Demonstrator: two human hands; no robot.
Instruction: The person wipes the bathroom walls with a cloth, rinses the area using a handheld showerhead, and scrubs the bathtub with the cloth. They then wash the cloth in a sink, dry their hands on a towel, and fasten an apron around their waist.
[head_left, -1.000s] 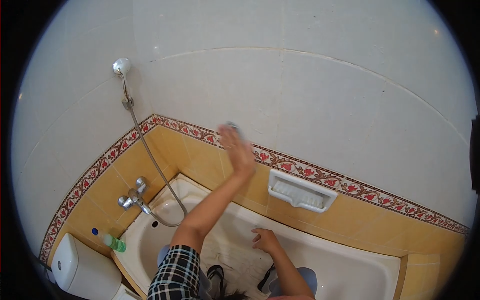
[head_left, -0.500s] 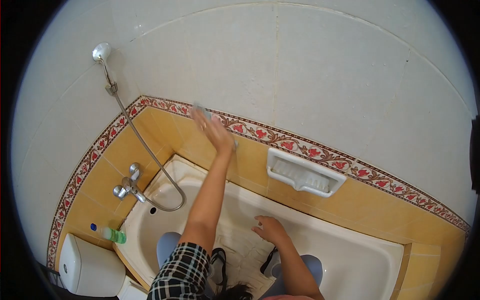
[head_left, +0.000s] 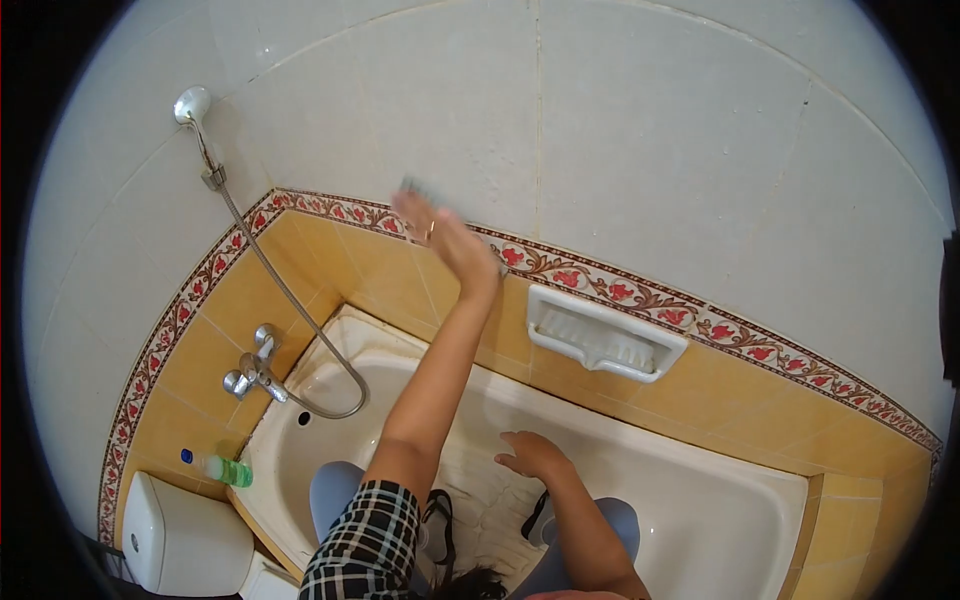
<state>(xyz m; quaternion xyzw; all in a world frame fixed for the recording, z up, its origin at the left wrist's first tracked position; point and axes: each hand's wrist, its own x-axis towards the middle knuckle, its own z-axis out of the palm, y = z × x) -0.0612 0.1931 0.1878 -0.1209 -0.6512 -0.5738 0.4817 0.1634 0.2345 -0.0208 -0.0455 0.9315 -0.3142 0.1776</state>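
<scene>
My left hand point(head_left: 455, 245) is raised against the wall, over the flowered border strip point(head_left: 620, 292). Its palm faces the tiles, and a ring shows on one finger. Under the fingers is a blurred grey-green scrub brush point(head_left: 420, 188), mostly hidden by the hand, its edge showing past the fingertips on the pale grey tiles point(head_left: 440, 120). Lower down, my right hand point(head_left: 537, 456) hangs over the bathtub point(head_left: 720, 490) with nothing in it, thumb apart from the loosely bent fingers.
A white soap dish point(head_left: 605, 335) juts from the yellow tiles. At left are a shower head point(head_left: 192, 104), its hose point(head_left: 265, 260) and a chrome tap point(head_left: 258, 375). A green bottle point(head_left: 232, 472) stands on the tub corner beside the toilet tank point(head_left: 185, 540). My sandaled feet are in the tub.
My left hand has moved right and slightly up along the wall with the scrub brush, from the border onto the lower grey tiles. My right hand has barely shifted.
</scene>
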